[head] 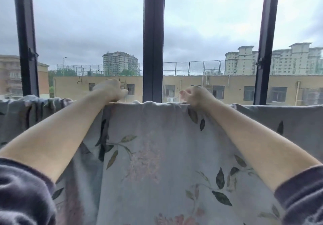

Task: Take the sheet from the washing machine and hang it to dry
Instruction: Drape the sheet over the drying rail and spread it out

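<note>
- Where its top edge folds over at mid-frame, the floral sheet (157, 155) hangs below the window (153, 41).
- Left hand (111, 90) and right hand (195, 96) each clamp that edge.

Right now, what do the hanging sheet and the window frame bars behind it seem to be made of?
Sheet: looks like soft woven fabric, probably cotton, matte grey with a faded floral and leaf print; it bunches into folds at the top edge where both hands grip it. Window frame bars: apparently painted or coated metal, dark with a faint sheen, straight and rigid; exact metal can't be told.
</note>
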A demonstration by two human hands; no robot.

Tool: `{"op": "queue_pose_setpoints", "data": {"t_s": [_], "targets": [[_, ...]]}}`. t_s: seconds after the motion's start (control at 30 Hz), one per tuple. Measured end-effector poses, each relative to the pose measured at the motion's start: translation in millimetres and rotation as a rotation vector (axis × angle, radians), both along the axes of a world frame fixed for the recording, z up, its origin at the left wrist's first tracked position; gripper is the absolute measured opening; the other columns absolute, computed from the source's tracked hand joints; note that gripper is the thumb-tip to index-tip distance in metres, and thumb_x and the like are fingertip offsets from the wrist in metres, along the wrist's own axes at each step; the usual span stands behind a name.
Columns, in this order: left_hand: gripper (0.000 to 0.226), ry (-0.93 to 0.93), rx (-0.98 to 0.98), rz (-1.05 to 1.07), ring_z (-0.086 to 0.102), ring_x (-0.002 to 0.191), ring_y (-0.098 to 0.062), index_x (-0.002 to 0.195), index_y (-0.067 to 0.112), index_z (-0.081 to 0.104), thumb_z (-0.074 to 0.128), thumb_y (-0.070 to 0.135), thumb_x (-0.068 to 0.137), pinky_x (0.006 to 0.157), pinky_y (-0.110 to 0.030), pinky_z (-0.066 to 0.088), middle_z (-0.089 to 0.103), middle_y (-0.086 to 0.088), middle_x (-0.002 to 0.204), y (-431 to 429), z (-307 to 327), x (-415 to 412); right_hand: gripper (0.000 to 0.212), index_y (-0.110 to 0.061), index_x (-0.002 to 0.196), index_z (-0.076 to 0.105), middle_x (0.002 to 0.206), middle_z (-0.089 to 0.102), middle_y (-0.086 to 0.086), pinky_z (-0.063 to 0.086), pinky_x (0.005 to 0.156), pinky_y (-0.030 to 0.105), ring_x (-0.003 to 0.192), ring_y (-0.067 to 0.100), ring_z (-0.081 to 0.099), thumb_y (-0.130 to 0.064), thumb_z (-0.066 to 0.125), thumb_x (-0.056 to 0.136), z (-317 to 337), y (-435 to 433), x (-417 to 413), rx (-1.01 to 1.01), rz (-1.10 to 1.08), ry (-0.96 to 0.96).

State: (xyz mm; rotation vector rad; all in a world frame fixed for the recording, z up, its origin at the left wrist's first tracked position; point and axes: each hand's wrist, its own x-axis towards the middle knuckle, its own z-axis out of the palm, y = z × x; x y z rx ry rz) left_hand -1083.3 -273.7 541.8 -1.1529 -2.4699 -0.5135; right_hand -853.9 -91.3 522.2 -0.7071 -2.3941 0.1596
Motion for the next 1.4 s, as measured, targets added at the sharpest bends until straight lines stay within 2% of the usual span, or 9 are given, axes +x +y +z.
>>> {"op": "queue_pose_setpoints", "data": {"t_s": [0.13,0.37,0.5,0.7,0.9,1.03,1.13,1.3,1.4], "targets": [[0.033,0.087,0.026,-0.353,0.059,0.075,-0.017,0.085,0.022,0.061,0.045,0.05,0.093,0.077,-0.034,0.051,0.062,0.003,0.079,-3,-11,42,0.053,-0.008,0.098,0.065,0.095,0.07,0.01,0.052,0.084,0.047,0.089,0.026,0.065,-0.05,0.034,0.098,-5,-1,21,0.046,0.054,0.069],[0.026,0.317,0.139,-0.551,0.065,0.086,-0.014,0.107,0.023,0.062,0.062,0.04,0.087,0.075,-0.036,0.055,0.069,0.003,0.103,23,-40,102,0.034,-0.021,0.081,0.059,0.086,0.064,0.0,0.047,0.077,0.033,0.086,0.021,0.059,-0.043,0.042,0.098,-7,34,88,0.026,-0.07,0.034],[0.025,0.329,0.19,-0.507,0.063,0.092,-0.023,0.106,0.022,0.063,0.062,0.039,0.087,0.069,-0.029,0.045,0.068,0.002,0.105,53,-49,125,0.021,-0.025,0.087,0.068,0.097,0.068,-0.002,0.046,0.094,0.038,0.096,0.017,0.06,-0.033,0.051,0.096,-5,57,140,-0.085,-0.06,-0.004],[0.012,0.311,0.384,-0.435,0.063,0.072,-0.028,0.079,0.019,0.065,0.062,0.026,0.088,0.058,-0.03,0.043,0.069,-0.003,0.077,74,-53,138,0.015,-0.018,0.091,0.073,0.094,0.07,-0.002,0.047,0.091,0.033,0.095,0.017,0.061,-0.017,0.059,0.092,-21,83,145,-0.022,-0.096,0.148],[0.019,0.226,0.436,-0.094,0.062,0.091,-0.033,0.098,0.018,0.066,0.05,0.028,0.095,0.067,-0.031,0.041,0.068,-0.012,0.098,85,-27,128,0.018,-0.021,0.09,0.07,0.1,0.07,0.005,0.048,0.081,0.034,0.097,0.028,0.061,-0.024,0.052,0.093,-7,108,143,0.058,-0.299,0.375],[0.051,-0.019,0.042,0.054,0.053,0.117,-0.031,0.119,0.016,0.061,0.028,0.048,0.097,0.095,-0.039,0.041,0.056,-0.014,0.131,94,-28,107,0.035,-0.02,0.086,0.062,0.108,0.065,0.011,0.046,0.085,0.036,0.103,0.029,0.059,-0.04,0.036,0.099,-13,121,140,-0.051,-0.261,-0.047],[0.06,0.086,0.025,0.024,0.051,0.12,-0.031,0.128,0.021,0.056,0.015,0.051,0.098,0.097,-0.041,0.041,0.053,-0.015,0.134,89,-40,110,0.055,-0.021,0.109,0.063,0.119,0.063,0.009,0.046,0.09,0.041,0.108,0.027,0.058,-0.052,0.019,0.099,-21,122,143,0.035,-0.27,-0.093],[0.057,0.275,0.061,-0.041,0.057,0.107,-0.028,0.116,0.019,0.055,0.013,0.052,0.097,0.089,-0.042,0.039,0.062,-0.011,0.118,65,-59,126,0.041,-0.033,0.069,0.045,0.072,0.054,-0.003,0.042,0.076,0.037,0.086,0.026,0.058,-0.049,0.025,0.1,-33,109,146,0.154,-0.167,0.062],[0.049,0.372,0.067,-0.054,0.056,0.102,-0.028,0.104,0.017,0.052,0.019,0.052,0.096,0.091,-0.043,0.034,0.061,-0.01,0.11,54,-70,131,0.042,-0.018,0.078,0.056,0.086,0.065,0.005,0.036,0.087,0.04,0.084,0.026,0.059,-0.04,0.028,0.101,-46,91,132,0.352,-0.149,0.102]]}}
